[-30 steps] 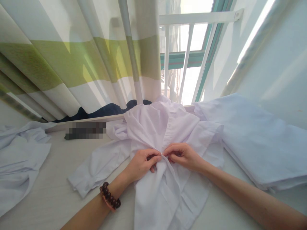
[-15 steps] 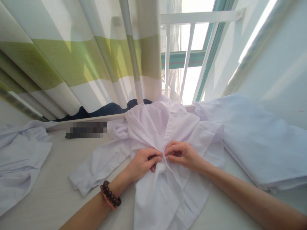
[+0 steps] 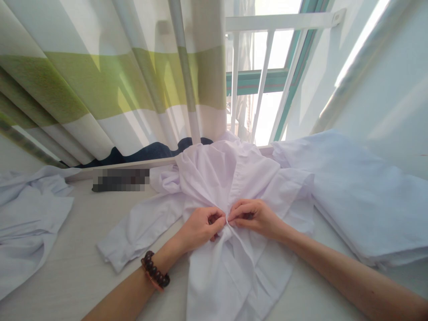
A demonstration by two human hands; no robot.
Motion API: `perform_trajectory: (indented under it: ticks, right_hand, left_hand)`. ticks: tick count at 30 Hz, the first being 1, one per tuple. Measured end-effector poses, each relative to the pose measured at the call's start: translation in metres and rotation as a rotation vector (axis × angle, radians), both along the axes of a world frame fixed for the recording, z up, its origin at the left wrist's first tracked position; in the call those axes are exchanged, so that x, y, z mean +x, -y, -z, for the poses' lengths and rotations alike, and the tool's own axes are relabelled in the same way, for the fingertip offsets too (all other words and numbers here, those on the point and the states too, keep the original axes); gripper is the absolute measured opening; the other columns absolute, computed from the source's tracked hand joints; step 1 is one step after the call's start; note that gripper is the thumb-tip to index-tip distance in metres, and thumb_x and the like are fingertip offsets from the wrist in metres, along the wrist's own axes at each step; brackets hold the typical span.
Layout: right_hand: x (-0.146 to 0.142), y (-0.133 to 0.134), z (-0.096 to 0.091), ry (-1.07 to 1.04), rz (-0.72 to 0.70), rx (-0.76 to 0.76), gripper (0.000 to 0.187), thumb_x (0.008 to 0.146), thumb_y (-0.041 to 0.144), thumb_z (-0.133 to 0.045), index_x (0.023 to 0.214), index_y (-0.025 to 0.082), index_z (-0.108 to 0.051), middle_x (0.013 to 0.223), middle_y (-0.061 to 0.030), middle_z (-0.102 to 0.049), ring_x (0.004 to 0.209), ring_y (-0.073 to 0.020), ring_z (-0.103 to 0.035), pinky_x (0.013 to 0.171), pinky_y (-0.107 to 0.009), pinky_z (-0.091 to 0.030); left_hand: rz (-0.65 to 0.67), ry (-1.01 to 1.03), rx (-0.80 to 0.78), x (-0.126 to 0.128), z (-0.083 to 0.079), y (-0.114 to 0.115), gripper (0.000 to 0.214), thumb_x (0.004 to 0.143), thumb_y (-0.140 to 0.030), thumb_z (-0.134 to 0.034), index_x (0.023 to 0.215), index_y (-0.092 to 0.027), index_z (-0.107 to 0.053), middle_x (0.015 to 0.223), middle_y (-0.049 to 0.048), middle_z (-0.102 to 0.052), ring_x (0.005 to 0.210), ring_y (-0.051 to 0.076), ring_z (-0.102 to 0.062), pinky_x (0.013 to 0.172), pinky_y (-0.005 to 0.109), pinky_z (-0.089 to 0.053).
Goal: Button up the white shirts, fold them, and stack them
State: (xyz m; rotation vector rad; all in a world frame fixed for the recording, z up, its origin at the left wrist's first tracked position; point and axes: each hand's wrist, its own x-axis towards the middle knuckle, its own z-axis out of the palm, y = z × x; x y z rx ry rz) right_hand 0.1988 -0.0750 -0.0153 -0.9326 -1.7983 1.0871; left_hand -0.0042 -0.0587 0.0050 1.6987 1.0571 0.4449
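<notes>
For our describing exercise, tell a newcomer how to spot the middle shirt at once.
Start at the green-banded curtain, then drop to the pale surface. The white shirt lies centrally; unlike the white cloth at either side, the left hand and right hand pinch it.

No lettering, label, brand, number or sign can be read anywhere in the frame. The dark object [image 3: 121, 180] left of centre is covered by a blocky blur, so whether it bears any print cannot be told.
</notes>
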Motion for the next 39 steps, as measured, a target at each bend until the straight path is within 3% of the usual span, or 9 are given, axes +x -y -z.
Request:
perform_trajectory:
  ticks: [6,14,28,39]
  right_hand:
    - [-0.0008,0.0021,-0.0004,0.057,0.046,-0.077,0.014,0.083,0.025,-0.062,0.082,0.013,-0.069,0.065,-0.0009,-0.063,0.058,-0.0102,-0.053,0.053,-0.02,-0.041]
    - [0.0022,0.0005,-0.0051,0.117,0.004,-0.045,0.019,0.084,0.028,-0.06,0.085,0.013,-0.07,0.065,-0.0011,-0.063,0.057,-0.0106,-0.053,0.053,-0.021,-0.04]
    - [0.0009,0.0001,-0.0063,0.11,-0.016,-0.122,0.025,0.082,0.038,-0.063,0.083,0.014,-0.068,0.062,-0.0016,-0.065,0.057,-0.0125,-0.058,0.052,-0.021,-0.042]
    - [-0.0024,0.0005,-0.0047,0.107,0.024,-0.15,0.012,0.081,0.023,-0.059,0.077,0.014,-0.066,0.057,0.0017,-0.06,0.052,-0.0091,-0.05,0.048,-0.019,-0.036]
  left_hand:
    - [0.039,0.032,-0.012,-0.0012,0.0013,-0.0016,0.027,0.082,-0.038,-0.057,0.083,-0.013,-0.067,0.06,-0.0024,-0.055,0.051,0.009,-0.051,0.049,0.018,-0.043]
    - [0.014,0.052,-0.028,-0.0012,0.0025,-0.0012,0.027,0.083,-0.038,-0.058,0.083,-0.013,-0.068,0.055,-0.0036,-0.052,0.049,0.008,-0.049,0.047,0.018,-0.042]
    - [0.035,0.034,0.017,-0.001,0.0022,-0.001,0.029,0.084,-0.04,-0.057,0.08,-0.013,-0.066,0.056,-0.003,-0.052,0.049,0.008,-0.048,0.047,0.018,-0.04]
    - [0.019,0.03,-0.01,-0.0003,0.0028,-0.0002,0.03,0.082,-0.042,-0.058,0.083,-0.013,-0.067,0.061,-0.0011,-0.056,0.054,0.011,-0.052,0.049,0.02,-0.044]
